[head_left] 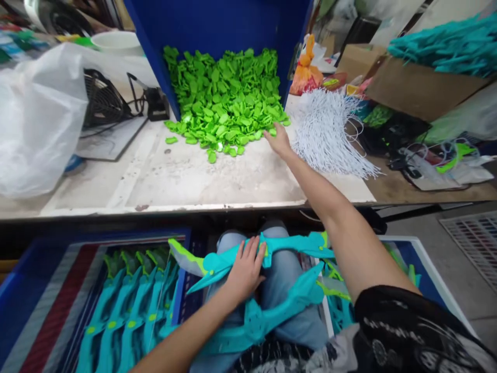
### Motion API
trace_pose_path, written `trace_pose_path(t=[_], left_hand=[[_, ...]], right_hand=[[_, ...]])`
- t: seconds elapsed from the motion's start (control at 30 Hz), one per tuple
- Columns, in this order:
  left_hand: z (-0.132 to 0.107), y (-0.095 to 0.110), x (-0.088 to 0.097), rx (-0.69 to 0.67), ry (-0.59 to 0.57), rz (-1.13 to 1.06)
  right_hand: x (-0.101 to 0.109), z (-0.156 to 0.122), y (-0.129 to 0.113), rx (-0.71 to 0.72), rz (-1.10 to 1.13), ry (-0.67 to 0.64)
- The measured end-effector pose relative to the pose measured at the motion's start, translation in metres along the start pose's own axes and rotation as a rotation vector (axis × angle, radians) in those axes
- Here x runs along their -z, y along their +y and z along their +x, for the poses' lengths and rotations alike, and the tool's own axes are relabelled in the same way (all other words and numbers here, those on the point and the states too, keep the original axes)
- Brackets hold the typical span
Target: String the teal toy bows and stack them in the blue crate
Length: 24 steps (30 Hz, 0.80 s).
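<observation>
Across my knees lies a teal plastic toy bow (295,243) with bright green and greyish end parts. My left hand (246,267) is closed over its middle, fingers across the top and thumb at the near side. A second teal bow (267,318) rests nearer to me on my lap. Stretched forward over the table, my right hand (280,141) reaches the right edge of a heap of small green plastic pieces (233,98). Its thumb and fingers are apart, with green showing in the gap. Whether a piece is touched there is hard to make out.
The heap spills from a blue bin (217,23) onto the white tabletop (186,181). White cords (326,132) lie right of it. Teal bows (128,316) fill a crate on the left; another crate (423,259) stands right. A fan (103,98) and plastic bag (37,119) occupy the table's left.
</observation>
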<state>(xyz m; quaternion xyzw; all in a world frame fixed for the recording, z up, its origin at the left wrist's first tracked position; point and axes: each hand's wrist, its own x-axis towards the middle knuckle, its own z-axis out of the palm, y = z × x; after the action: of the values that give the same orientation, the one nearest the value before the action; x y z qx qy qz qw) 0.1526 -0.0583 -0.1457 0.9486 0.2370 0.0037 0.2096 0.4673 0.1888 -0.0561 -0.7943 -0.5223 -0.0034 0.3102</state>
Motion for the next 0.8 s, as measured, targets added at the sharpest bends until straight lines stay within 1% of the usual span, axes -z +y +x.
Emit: trace_pose_path(t=[0.07, 0.1, 0.13, 0.17, 0.2, 0.27, 0.33, 0.4, 0.47, 0.5, 0.57, 0.63, 0.73, 0.8], left_hand=[[0.009, -0.009, -0.001, 0.052, -0.011, 0.017], [0.016, -0.014, 0.003, 0.087, -0.022, 0.008], [0.023, -0.019, 0.008, 0.125, -0.038, -0.013], [0.03, -0.024, 0.015, 0.166, -0.063, -0.043], [0.037, -0.028, 0.023, 0.204, -0.097, -0.081], [0.048, -0.038, 0.037, 0.263, -0.182, -0.167], [0.053, -0.045, 0.046, 0.273, -0.293, -0.27], [0.053, -0.049, 0.045, 0.244, -0.409, -0.385], [0.05, -0.05, 0.039, 0.222, -0.467, -0.475], [0.048, -0.049, 0.036, 0.221, -0.464, -0.496], [0.047, -0.046, 0.03, 0.226, -0.417, -0.518], [0.048, -0.044, 0.029, 0.215, -0.376, -0.54], [0.05, -0.042, 0.03, 0.197, -0.355, -0.569], [0.051, -0.041, 0.031, 0.192, -0.349, -0.571]], right_hand=[[-0.024, 0.052, 0.013, -0.149, -0.048, -0.018], [-0.035, 0.069, 0.018, -0.178, -0.059, -0.028], [-0.045, 0.08, 0.022, -0.173, -0.061, -0.028], [-0.054, 0.085, 0.024, -0.142, -0.056, -0.014], [-0.061, 0.084, 0.024, -0.094, -0.047, 0.012], [-0.07, 0.066, 0.018, 0.006, -0.028, 0.063], [-0.07, 0.036, 0.006, 0.085, -0.012, 0.052], [-0.063, -0.001, -0.011, 0.152, 0.004, -0.021], [-0.052, -0.035, -0.026, 0.21, 0.023, -0.093], [-0.046, -0.05, -0.033, 0.234, 0.034, -0.12], [-0.034, -0.074, -0.043, 0.272, 0.043, -0.142], [-0.026, -0.089, -0.048, 0.298, 0.027, -0.114], [-0.017, -0.099, -0.052, 0.313, -0.007, -0.066], [-0.014, -0.1, -0.051, 0.318, 0.001, -0.092]])
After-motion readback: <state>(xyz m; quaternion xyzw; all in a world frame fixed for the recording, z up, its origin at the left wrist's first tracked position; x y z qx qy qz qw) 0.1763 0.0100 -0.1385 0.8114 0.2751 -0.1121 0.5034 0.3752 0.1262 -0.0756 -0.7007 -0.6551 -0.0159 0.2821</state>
